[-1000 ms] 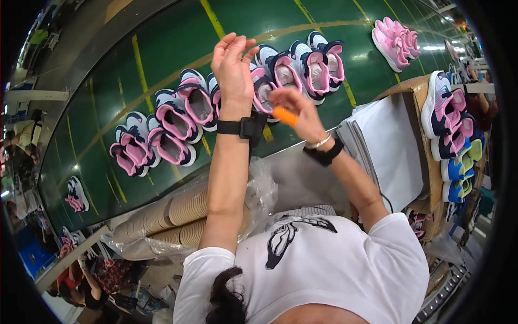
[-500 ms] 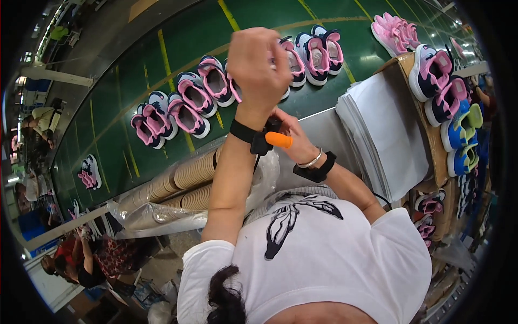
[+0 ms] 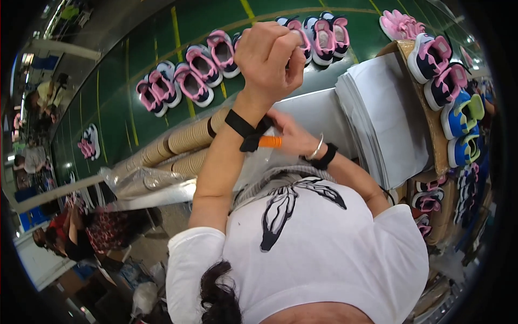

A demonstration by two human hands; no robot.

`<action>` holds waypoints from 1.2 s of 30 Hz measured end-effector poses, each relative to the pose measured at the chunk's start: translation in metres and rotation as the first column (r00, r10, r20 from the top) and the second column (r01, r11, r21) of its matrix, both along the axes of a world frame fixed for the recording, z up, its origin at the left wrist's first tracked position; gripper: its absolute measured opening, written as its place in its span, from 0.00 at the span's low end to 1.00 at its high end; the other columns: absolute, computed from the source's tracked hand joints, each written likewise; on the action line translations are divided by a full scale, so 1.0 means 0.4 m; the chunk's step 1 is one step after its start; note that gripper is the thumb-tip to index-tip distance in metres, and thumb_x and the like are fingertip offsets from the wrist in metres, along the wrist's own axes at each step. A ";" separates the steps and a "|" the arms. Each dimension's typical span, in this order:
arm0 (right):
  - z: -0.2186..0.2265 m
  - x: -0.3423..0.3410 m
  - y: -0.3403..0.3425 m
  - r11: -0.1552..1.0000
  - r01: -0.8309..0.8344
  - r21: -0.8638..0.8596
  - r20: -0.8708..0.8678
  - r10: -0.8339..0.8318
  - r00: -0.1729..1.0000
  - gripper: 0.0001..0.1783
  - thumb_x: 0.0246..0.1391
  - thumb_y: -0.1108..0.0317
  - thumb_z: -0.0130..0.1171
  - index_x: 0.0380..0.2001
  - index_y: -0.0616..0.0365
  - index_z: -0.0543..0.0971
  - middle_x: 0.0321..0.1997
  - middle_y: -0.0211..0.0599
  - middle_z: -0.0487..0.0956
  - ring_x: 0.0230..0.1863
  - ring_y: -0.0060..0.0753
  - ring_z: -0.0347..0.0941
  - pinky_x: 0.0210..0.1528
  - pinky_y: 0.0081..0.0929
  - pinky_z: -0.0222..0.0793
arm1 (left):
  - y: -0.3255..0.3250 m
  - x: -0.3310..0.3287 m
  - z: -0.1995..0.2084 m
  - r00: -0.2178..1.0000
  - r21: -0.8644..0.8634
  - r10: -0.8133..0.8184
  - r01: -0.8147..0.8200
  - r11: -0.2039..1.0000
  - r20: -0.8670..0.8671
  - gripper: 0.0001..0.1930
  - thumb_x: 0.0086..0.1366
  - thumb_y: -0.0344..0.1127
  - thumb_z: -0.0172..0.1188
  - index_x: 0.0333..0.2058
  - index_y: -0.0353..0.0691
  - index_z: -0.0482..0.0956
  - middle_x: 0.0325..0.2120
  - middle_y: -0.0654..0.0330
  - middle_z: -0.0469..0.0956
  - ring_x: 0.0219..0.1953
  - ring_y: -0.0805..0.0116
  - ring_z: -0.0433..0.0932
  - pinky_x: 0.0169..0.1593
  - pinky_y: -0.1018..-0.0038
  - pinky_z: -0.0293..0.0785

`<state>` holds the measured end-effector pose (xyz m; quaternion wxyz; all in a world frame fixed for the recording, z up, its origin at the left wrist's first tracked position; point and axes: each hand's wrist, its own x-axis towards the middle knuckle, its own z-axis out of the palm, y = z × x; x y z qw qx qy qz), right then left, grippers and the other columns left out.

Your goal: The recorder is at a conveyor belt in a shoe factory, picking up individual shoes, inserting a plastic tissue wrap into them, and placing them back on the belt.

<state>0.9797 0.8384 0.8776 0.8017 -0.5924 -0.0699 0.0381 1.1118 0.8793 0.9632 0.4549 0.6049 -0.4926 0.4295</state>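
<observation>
My left hand (image 3: 270, 63) is raised in front of the shoes, its fingers curled into a fist with nothing showing in it. A black strap (image 3: 240, 123) with a small dark unit goes round that wrist. My right hand (image 3: 294, 136) grips the strap at the wrist, and an orange finger cover (image 3: 270, 141) presses by the unit. Its other fingertips are partly hidden behind the left forearm. On the right wrist sit a silver bangle (image 3: 318, 147) and another black strap (image 3: 327, 156). Beyond the fist, pink, white and navy children's shoes (image 3: 203, 66) stand in a row.
The shoes rest on a green table (image 3: 116, 116) with yellow lines. Cardboard tubes in plastic (image 3: 186, 139) lie along its near edge. To the right are a stack of white paper (image 3: 386, 124) and a cardboard box (image 3: 426, 108) with shoes along it. People work at the far left.
The shoes and table sit higher in the picture. My left fist has turned slightly, and the orange-covered finger has shifted left and down along the wrist strap.
</observation>
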 end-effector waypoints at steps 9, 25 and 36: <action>-0.143 0.013 -0.025 0.926 -0.115 -0.360 -0.154 0.063 0.986 0.12 0.51 0.71 0.62 0.40 0.61 0.77 0.33 0.31 0.79 0.34 0.20 0.75 0.39 0.19 0.71 | 0.455 -0.110 -0.149 0.538 0.207 0.257 -0.153 0.966 -0.803 0.08 0.52 0.24 0.60 0.32 0.35 0.74 0.27 0.61 0.76 0.31 0.73 0.75 0.38 0.78 0.71; -0.130 0.032 0.161 0.882 -0.141 -0.449 0.004 0.160 0.987 0.06 0.43 0.72 0.63 0.25 0.63 0.78 0.21 0.37 0.76 0.24 0.27 0.71 0.29 0.23 0.65 | 0.646 -0.253 -0.278 0.664 0.757 0.489 0.182 0.627 -0.565 0.36 0.40 0.37 0.71 0.51 0.40 0.69 0.49 0.53 0.71 0.55 0.55 0.66 0.60 0.61 0.56; 0.027 -0.238 -0.521 -0.365 0.414 -0.834 0.510 -0.222 0.831 0.21 0.44 0.69 0.65 0.45 0.59 0.76 0.47 0.45 0.77 0.53 0.45 0.71 0.55 0.35 0.66 | 0.383 -0.292 -0.195 -0.467 -0.411 -0.042 0.727 0.551 -0.883 0.21 0.60 0.30 0.60 0.51 0.33 0.69 0.37 0.67 0.75 0.40 0.80 0.72 0.44 0.80 0.69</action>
